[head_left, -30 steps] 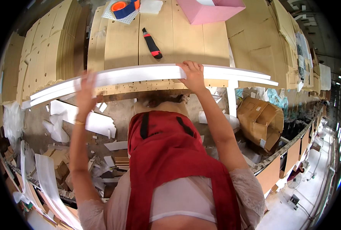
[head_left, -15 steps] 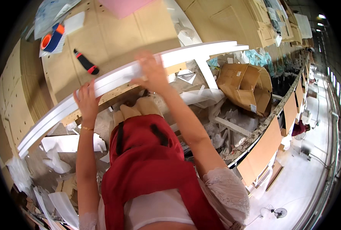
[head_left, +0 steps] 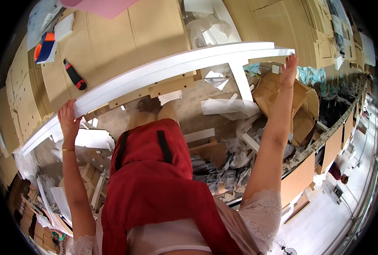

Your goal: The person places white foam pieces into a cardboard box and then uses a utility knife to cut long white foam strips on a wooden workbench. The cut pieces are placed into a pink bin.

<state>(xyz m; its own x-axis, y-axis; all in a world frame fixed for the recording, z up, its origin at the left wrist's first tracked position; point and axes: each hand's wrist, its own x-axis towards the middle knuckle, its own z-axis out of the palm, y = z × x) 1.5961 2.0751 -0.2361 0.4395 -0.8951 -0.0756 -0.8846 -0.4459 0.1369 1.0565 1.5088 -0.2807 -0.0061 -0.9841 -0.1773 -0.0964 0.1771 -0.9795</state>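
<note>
Left hand point(head_left: 68, 117) is holding the white strips point(head_left: 176, 63), which are lying across the near edge of the cardboard point(head_left: 112, 46). Right hand point(head_left: 288, 71), fingers loosely parted, is hovering at their right end; contact unclear. Seemingly steadying both ends; next move is calling for firm right-side grip.

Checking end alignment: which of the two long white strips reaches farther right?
The nearer strip, lower in the view: its right end, by the right hand, runs past the right end of the farther strip.
</note>
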